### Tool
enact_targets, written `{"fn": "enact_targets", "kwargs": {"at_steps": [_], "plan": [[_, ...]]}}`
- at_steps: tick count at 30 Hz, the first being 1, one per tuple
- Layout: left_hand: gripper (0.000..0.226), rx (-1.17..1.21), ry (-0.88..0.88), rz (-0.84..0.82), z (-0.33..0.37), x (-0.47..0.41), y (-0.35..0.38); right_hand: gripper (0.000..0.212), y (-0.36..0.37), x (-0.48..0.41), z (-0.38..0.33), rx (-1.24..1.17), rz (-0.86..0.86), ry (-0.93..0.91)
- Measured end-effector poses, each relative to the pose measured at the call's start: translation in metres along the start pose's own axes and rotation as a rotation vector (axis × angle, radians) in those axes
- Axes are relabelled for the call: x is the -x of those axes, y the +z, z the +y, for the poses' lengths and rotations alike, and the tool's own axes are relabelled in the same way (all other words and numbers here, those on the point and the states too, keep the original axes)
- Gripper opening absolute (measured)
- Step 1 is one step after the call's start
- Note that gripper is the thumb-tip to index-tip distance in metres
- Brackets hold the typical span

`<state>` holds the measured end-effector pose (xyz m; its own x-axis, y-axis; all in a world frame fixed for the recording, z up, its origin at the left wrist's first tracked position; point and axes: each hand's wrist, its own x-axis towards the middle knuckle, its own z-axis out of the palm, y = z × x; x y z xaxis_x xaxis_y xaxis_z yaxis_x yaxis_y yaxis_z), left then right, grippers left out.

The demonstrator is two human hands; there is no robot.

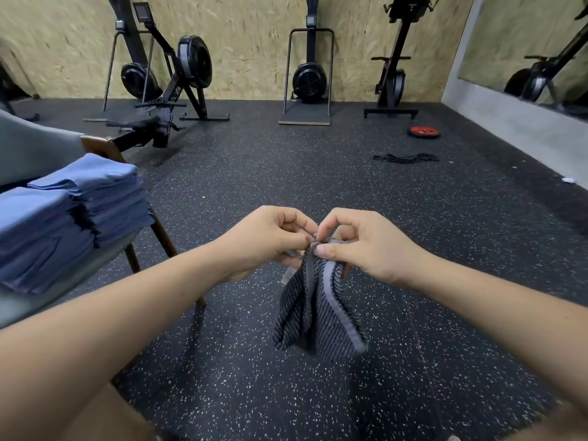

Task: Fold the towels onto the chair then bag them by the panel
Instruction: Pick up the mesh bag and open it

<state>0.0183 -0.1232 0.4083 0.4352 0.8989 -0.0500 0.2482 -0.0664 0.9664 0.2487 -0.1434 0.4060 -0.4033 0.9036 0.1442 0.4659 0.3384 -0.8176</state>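
1. Left hand [267, 240], to the right of the chair [35, 148] and nearer the camera than its back, has thumb and forefinger curled in a pinch on the top edge of a dark striped towel [318, 313].
2. Touching it on the side away from the chair, the right hand [366, 246] pinches the same edge, thumb pressed against the grey hem, the other fingers bent behind the cloth.
3. From both pinches the striped towel hangs in loose folds in the air above the speckled black floor [254, 173], well to the right of the chair; a small label [288, 275] shows on its chair-facing side.
4. On the chair's grey seat lie two stacks of folded blue towels: the near stack [41, 237] and, just beside it toward the chair's far right corner, the far stack [108, 192].
5. Behind the chair and slightly to its right stands a black rowing machine [178, 87] against the chipboard wall [248, 43].
6. Further right of the chair along that wall stand an upright fan machine [308, 78] on a flat base and then a second black machine [393, 78].
7. Far to the right of the chair, a red weight plate [424, 132] lies flat on the floor, with a black band [405, 158] near it, closer to the camera.
8. Furthest from the chair, a mirror [525, 43] covers the right-hand wall.
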Motion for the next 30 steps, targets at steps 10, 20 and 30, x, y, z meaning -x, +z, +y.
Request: {"fn": "enact_targets", "kwargs": {"at_steps": [10,20,30], "plan": [[0.011,-0.229,0.167,0.123,0.006,0.001,-0.003,0.016,-0.005,-0.003,0.002,-0.087,0.052,0.056],[0.016,-0.321,0.270,0.221,0.004,-0.001,0.001,0.012,-0.001,-0.006,-0.001,-0.350,0.102,0.179],[0.016,-0.350,0.281,0.231,0.006,-0.003,0.007,0.009,0.001,-0.004,-0.005,-0.407,0.142,0.226]]}}
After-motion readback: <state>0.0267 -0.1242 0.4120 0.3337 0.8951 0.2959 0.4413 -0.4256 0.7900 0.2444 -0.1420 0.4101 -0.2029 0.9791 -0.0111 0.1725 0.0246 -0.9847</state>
